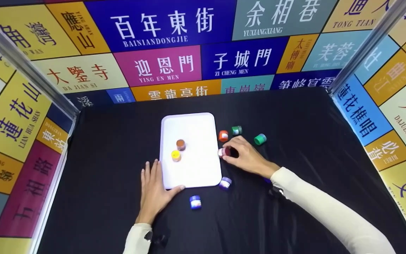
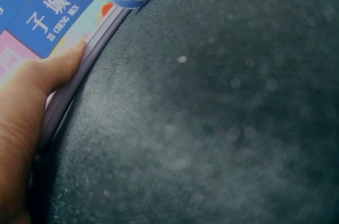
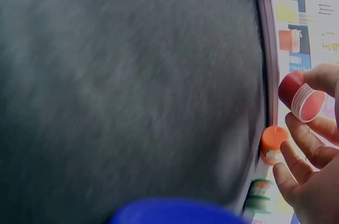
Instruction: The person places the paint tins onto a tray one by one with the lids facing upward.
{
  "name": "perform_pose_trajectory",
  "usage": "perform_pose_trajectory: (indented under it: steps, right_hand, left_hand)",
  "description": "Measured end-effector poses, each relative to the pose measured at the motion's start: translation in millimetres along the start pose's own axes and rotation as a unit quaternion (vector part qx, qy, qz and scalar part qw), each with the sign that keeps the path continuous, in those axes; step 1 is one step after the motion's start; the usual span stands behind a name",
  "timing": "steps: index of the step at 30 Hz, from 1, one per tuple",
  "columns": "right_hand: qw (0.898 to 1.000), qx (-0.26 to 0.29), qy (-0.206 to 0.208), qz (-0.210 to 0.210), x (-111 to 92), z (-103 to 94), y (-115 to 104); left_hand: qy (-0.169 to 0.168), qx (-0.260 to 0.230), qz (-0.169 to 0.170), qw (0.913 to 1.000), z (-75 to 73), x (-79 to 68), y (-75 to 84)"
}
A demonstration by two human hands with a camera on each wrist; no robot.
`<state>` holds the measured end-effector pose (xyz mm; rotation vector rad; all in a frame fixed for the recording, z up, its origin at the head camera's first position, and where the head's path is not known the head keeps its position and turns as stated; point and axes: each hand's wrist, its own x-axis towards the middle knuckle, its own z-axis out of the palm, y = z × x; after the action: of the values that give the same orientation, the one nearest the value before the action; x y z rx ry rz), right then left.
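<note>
My right hand [image 1: 247,155] pinches a small dark red jar [image 3: 293,89] between thumb and fingers, at the right edge of the white tray [image 1: 196,173]. In the right wrist view the jar is tilted on its side. My left hand [image 1: 155,192] rests at the tray's front left corner, fingers straight along its left side and thumb on the front edge. On the tray, a brown-capped jar [image 1: 180,144] stands just behind a yellow-capped jar [image 1: 176,156]. Beyond my right hand are an orange jar [image 1: 223,135] and a dark green jar [image 1: 237,130].
A lighter green jar [image 1: 260,139] lies farther right. A purple jar [image 1: 225,183] is by the tray's front right corner, and a blue jar [image 1: 195,202] in front of it. Another blue-purple thing [image 1: 267,180] is mostly hidden below my right wrist. Printed panels [image 1: 167,24] wall the black-covered table.
</note>
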<state>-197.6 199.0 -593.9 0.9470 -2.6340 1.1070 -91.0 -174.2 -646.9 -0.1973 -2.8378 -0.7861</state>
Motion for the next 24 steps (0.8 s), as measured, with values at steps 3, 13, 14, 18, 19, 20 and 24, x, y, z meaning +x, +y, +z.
perform_pose_trajectory:
  steps: [3,13,14,18,19,20,24]
  right_hand:
    - [1.0,-0.001,0.001,-0.01,3,6.0,-5]
    - [1.0,0.004,-0.025,-0.008,10,26.8,-25]
    - [1.0,0.006,-0.029,-0.006,11,29.0,-27]
    - [0.999,0.011,-0.044,-0.005,13,38.3,-35]
    - [0.999,0.012,-0.047,-0.007,14,40.9,-38]
    - [0.999,0.013,-0.049,-0.012,16,43.5,-40]
    - [0.998,0.011,-0.056,-0.03,20,54.4,-49]
  left_hand:
    - [-0.004,-0.001,-0.003,1.0,-0.1,0.0,0.0]
    - [-0.012,-0.005,-0.013,0.9998,-1.3,-1.3,-0.5]
    - [-0.014,-0.006,-0.015,0.9998,-1.4,-1.3,-0.4]
    - [-0.017,-0.004,-0.016,0.9997,-2.0,-0.7,-0.1]
    - [-0.016,-0.004,-0.016,0.9997,-2.2,-0.6,0.0]
    - [-0.015,-0.004,-0.015,0.9998,-2.3,-0.5,0.1]
    - [-0.008,-0.007,-0.011,0.9999,-2.0,-0.5,1.1]
